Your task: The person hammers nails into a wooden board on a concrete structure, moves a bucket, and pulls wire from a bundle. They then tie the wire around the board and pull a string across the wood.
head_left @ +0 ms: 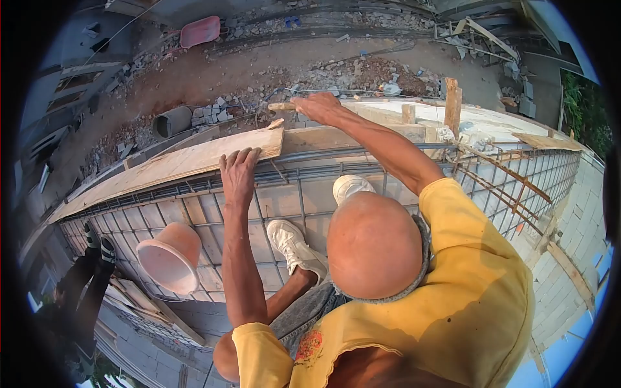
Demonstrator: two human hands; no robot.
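Observation:
My left hand [238, 169] lies flat, fingers spread, on the near edge of a long wooden plank [162, 165] that stands along the rim of a slab. My right hand [321, 107] reaches further out and is closed around a wooden handle [281, 107], probably of a hammer; its head is hidden. I crouch on a rebar mesh [194, 213] laid over formwork, in white shoes [291, 244]. The handle's end sits just above the plank's right end.
A pink bucket [169, 257] lies on the mesh to my left. Another person's legs in dark shoes [97, 242] stand at the far left. Beyond the plank is a drop to rubble, a grey barrel [171, 121] and a red wheelbarrow [200, 30]. A wooden post [453, 103] rises at right.

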